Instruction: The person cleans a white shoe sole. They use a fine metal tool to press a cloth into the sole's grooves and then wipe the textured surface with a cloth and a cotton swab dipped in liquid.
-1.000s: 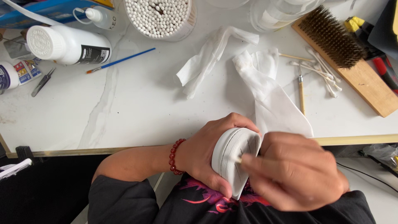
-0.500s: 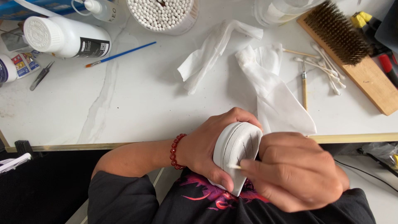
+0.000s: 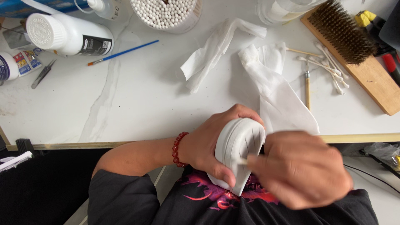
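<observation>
My left hand [image 3: 208, 146], with a red bead bracelet [image 3: 178, 149] at the wrist, grips a white shoe [image 3: 237, 146] by its toe end, held against my chest just below the table's edge. My right hand [image 3: 302, 168] is closed on a thin wooden stick [image 3: 242, 160], a cotton swab by the look of it, whose tip touches the shoe's white sole rim. The right hand is blurred. Most of the shoe is hidden behind both hands.
On the white marble table [image 3: 137, 108] lie two crumpled white cloths [image 3: 216, 48] [image 3: 277, 91], several used swabs [image 3: 327, 68], a wooden wire brush [image 3: 354, 46], a tub of cotton swabs [image 3: 166, 12], a white bottle [image 3: 66, 37], a blue paintbrush [image 3: 123, 53], and tweezers [image 3: 41, 75].
My right hand has rubbed the stick's tip back and forth along the shoe's sole rim, a little down and then up. My left hand has kept its grip.
</observation>
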